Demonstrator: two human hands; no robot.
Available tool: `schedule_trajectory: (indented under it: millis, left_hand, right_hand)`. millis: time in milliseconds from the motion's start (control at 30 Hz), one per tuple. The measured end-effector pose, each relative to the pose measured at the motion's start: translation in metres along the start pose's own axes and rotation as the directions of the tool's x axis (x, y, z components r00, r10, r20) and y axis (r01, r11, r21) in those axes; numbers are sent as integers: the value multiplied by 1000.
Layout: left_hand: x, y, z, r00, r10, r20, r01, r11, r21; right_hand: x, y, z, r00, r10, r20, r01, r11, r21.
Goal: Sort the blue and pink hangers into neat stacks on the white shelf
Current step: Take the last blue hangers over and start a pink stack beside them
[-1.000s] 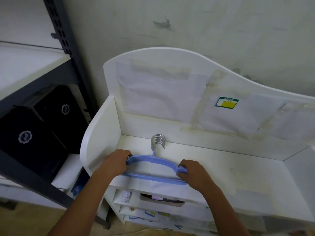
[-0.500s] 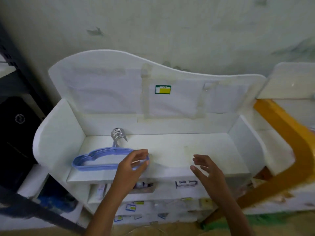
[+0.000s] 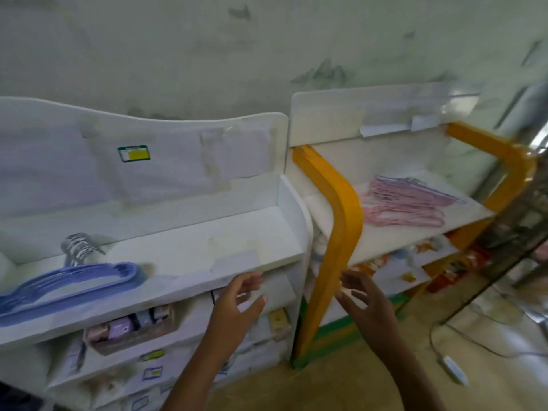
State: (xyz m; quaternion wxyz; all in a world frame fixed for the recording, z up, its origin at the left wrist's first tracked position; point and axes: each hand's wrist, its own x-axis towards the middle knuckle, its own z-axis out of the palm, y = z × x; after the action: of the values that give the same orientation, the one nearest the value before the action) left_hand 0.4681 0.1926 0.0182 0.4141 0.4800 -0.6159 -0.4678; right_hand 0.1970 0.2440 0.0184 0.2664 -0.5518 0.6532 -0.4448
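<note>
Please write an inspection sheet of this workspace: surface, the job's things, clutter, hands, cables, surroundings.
Surface: white shelf, top board stained, tape patches.
Job's things: blue hangers stacked at its left end; pink hangers piled on the yellow-framed shelf.
Clutter: small packets on lower tiers.
Hands: left hand and right hand open, holding nothing.
Cables: white cable on the floor.
Surroundings: stained wall.
</note>
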Motion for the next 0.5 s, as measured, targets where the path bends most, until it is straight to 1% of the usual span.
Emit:
schedule_trajectory:
  millis: [100, 233, 333, 500]
  left_hand:
    - [10, 21, 44, 998, 33, 52, -33, 999, -9]
    - [33, 36, 98, 987, 82, 140, -87, 996, 31]
    - [53, 41, 140, 975, 78, 209, -88, 995, 38]
    - [97, 51, 215, 939, 58, 340, -58, 998, -11]
  right_hand:
    - [-5, 12, -41, 997, 34, -66, -34, 999, 7]
    - [-6, 32, -89, 987, 65, -144, -65, 998, 3]
    - [-5, 52, -118, 974, 95, -205, -98, 995, -3]
    - [19, 88, -164, 954, 143, -265, -153, 988, -18]
